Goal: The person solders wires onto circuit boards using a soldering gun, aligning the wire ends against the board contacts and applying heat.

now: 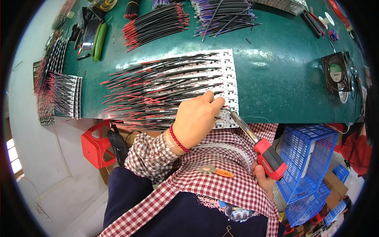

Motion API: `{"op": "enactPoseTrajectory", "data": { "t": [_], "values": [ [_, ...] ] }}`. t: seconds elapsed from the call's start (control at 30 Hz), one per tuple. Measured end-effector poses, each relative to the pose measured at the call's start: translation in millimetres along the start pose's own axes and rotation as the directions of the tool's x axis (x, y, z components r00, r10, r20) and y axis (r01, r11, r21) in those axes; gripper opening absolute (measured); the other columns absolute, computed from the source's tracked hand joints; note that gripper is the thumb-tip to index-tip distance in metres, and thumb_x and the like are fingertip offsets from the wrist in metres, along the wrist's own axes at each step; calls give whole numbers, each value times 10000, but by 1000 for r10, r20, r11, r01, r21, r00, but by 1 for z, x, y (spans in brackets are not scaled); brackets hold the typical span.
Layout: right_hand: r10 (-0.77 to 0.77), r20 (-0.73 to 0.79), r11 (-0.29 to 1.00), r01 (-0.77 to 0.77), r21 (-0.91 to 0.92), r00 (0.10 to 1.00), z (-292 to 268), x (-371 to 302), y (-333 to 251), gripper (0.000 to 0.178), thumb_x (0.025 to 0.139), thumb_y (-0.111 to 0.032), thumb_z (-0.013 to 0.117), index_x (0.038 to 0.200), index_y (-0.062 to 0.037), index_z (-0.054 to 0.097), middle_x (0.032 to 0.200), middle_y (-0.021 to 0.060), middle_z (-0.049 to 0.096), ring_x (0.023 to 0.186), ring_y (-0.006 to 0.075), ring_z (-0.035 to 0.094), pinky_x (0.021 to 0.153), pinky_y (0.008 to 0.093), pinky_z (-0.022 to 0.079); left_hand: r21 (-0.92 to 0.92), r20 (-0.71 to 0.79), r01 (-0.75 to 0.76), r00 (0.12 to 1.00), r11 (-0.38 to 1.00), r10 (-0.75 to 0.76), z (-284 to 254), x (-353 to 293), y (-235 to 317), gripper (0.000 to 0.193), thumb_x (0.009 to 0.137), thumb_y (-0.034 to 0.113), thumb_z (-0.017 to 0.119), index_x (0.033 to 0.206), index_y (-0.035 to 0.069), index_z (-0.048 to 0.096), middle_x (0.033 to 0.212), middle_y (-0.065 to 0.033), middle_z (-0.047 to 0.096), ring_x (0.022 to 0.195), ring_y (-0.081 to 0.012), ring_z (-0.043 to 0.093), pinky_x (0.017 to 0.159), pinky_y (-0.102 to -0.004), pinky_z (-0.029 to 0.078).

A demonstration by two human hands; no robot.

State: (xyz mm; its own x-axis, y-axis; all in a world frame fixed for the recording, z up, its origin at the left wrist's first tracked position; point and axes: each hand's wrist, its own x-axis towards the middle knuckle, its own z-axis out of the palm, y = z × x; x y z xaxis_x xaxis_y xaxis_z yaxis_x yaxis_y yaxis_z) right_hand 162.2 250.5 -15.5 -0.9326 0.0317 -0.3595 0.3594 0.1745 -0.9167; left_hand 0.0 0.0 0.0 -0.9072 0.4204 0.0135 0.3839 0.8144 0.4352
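Observation:
Rows of black wires with red ends (134,94) lie across a white slotted panel (228,65) at the near edge of the table. My left hand (196,118), with a red bead bracelet at the wrist, is closed in a pinch on a black wire (218,118) near the panel's right side. The fingers partly cover that wire. To the right, my right hand (263,179) grips a red and black soldering iron (270,158) from below, its fingers mostly hidden. The iron's metal tip slants up to the panel, close to my left fingertips.
Bundles of black-red wires (156,24) and black-purple wires (223,16) lie at the back. Wired panels (67,94) and green cucumbers (100,41) are on the left. A small fan (335,73) stands at the right. Blue crates (304,162) and a red stool (94,146) are below the table.

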Motion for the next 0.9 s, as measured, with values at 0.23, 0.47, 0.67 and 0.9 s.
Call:
{"op": "enactPoseTrajectory", "data": {
  "t": [0.23,0.47,0.67,0.9],
  "values": [
    [-111,-75,978,122,168,991,2,2,-21,228,919,-184,561,836,27,581,680,57,576,590,116,509,548,258,399,-86,-76,-24,997,996,18,6,0,-2,144,741,63,646,813,46,522,765,-99,532,675,-295,591,561,-397,462],
    [-76,-112,964,102,247,991,4,-5,-19,228,918,-195,574,879,30,580,705,65,582,597,116,518,551,257,415,-254,-210,-143,974,957,90,9,-12,-18,185,703,-60,631,843,22,540,775,-116,507,675,-306,550,600,-378,456],
    [-53,-191,972,95,215,980,1,-14,-3,470,884,-327,619,1115,70,522,691,117,601,497,130,509,458,238,399,-240,-283,-100,959,966,29,1,-25,13,169,721,-36,671,847,41,589,742,-102,524,620,-283,549,543,-353,450],
    [-19,-110,983,39,182,994,-1,-15,2,360,878,-281,625,984,58,572,709,103,602,549,122,523,507,247,410,-148,-216,32,974,988,-64,23,-24,13,194,752,62,700,751,48,506,696,-89,556,589,-279,574,500,-356,438]
  ]
}}
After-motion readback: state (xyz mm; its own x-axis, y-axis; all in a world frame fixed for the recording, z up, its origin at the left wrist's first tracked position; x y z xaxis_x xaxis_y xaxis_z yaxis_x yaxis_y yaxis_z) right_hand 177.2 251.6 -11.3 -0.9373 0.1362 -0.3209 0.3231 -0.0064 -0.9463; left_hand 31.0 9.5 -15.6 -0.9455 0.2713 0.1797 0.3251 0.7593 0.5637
